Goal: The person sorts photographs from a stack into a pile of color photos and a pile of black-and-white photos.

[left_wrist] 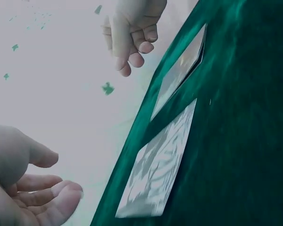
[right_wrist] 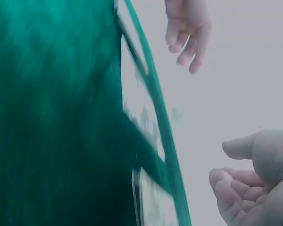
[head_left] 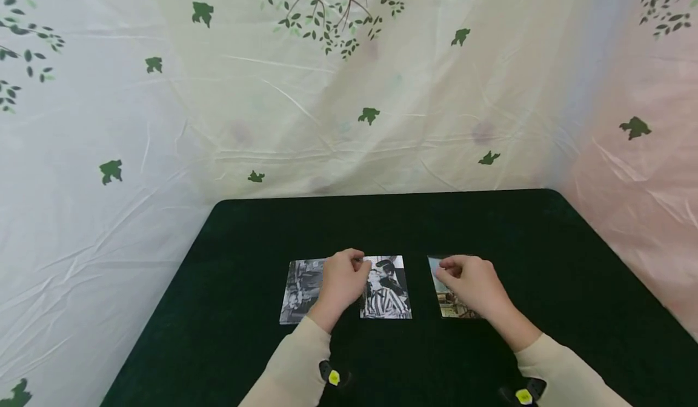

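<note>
Three picture cards lie in a row on the dark green table. The left card (head_left: 299, 292) is black-and-white and partly covered by my left hand (head_left: 345, 280). The middle card (head_left: 387, 298), also black-and-white, shows a figure in striped clothing. A coloured card (head_left: 451, 305) on the right is mostly hidden behind my right hand (head_left: 473, 283); in the left wrist view this coloured card (left_wrist: 179, 70) has a thick dark edge, like a small stack. Both hands hover above the cards with loosely bent fingers. In the wrist views nothing sits between the thumb and fingers of either hand.
The green tabletop (head_left: 382, 222) has rounded far corners. Behind it hangs a pale cloth (head_left: 305, 110) printed with leaves and branches. Dark wrist devices with yellow marks (head_left: 334, 377) sit at both sleeves.
</note>
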The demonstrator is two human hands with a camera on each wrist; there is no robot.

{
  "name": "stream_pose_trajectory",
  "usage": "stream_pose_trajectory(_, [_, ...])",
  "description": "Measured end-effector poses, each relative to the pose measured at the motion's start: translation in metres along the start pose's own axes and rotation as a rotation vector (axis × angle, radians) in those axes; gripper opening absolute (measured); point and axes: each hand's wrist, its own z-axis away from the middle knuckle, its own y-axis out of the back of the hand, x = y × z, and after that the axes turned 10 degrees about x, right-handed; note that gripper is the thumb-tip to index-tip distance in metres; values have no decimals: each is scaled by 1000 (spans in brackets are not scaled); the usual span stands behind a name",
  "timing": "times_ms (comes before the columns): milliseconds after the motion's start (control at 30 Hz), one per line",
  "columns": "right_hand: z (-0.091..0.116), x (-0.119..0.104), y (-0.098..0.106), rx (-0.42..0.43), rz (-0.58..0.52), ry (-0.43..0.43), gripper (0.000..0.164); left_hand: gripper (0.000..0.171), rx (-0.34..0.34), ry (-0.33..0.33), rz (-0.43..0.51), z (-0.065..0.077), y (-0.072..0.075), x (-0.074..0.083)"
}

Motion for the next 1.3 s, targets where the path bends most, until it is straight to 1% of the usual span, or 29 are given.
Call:
stream_pose_trajectory(67, [0,-13,-9,-15,3,-6,37,32,-17,7,-15,2,6,-8])
stream_pose_trajectory(133, [-1,-24,-18,-30,13,-5,41,35,-49,16,-28,4,10,-14])
stream_pose_trajectory(233, [-3,-34,-32,-44,27,9,43,39,-97,28,-40,8,11,-21])
stream_pose_trajectory(400, [-6,-38,-52,-59,39,-10,45,41,-145,24,-68,13,5,-27])
stream_pose_trajectory(533, [-4,-35,-59,-74,41,-39,48,40,-173,35,-97,15,-3,-28])
stream_pose_trajectory(600, [-3,-34,-61,-79,42,-45,50,39,-175,42,-107,15,-6,-28])
stream_pose_trajectory(767, [-6,-33,-65,-98,61,-42,52,39,-148,43,-133,13,-8,-29])
stream_pose_trajectory(1033, [-10,-33,-67,-115,82,-49,53,38,-148,45,-202,12,-12,-29])
stream_pose_trajectory(1200, [-10,-32,-71,-137,77,-51,50,37,-157,61,-191,12,-13,-30])
stream_pose_trajectory(1300, [-10,-32,-73,-140,76,-55,48,36,-167,57,-181,12,-13,-31])
